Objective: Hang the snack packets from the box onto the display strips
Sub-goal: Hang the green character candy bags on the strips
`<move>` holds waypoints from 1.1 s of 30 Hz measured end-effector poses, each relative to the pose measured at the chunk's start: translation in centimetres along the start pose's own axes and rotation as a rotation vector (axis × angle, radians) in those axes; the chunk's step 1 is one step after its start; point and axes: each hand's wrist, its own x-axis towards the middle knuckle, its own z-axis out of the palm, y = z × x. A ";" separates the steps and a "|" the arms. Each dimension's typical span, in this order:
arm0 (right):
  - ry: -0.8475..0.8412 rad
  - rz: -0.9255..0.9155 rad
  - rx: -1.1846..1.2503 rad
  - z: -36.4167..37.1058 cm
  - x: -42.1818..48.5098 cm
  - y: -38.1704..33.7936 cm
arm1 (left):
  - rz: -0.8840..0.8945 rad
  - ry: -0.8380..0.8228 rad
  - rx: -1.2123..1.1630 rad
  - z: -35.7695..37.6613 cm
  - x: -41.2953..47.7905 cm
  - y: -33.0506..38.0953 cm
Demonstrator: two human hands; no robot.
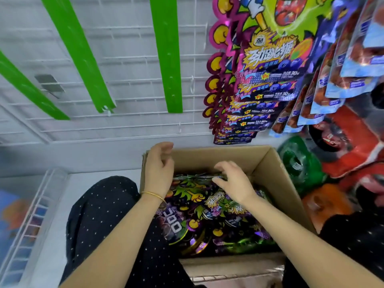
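Note:
An open cardboard box (268,169) sits before me, filled with several purple and green snack packets (207,217). My left hand (159,169) hovers at the box's far left corner, fingers loosely curled and holding nothing. My right hand (230,179) reaches into the box with its fingertips on the top edge of a packet; whether it grips that edge is unclear. Three bare green display strips (166,59) hang on the white wire grid (128,38) above. One strip to the right carries several hung purple packets (259,80).
Blue and red packets (342,80) hang at the far right, with red, green and orange packets (342,152) below them. A white wire basket (31,215) stands at the left. My knee in dark dotted fabric (99,215) lies left of the box.

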 end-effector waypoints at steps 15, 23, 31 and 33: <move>-0.055 -0.041 0.198 -0.2 2.2 -2.9 | -0.102 0.037 -0.096 -0.5 0.6 -0.6; -0.116 -0.185 0.301 -10.2 -0.3 -3.0 | 0.031 -0.224 0.020 0.8 -0.8 1.5; -0.014 -0.190 0.583 -16.3 -3.3 -3.6 | 0.177 -0.410 -0.020 2.0 0.8 10.7; 0.023 -0.169 0.629 -17.7 -3.9 -3.8 | 0.165 -0.389 -0.066 1.6 1.4 12.3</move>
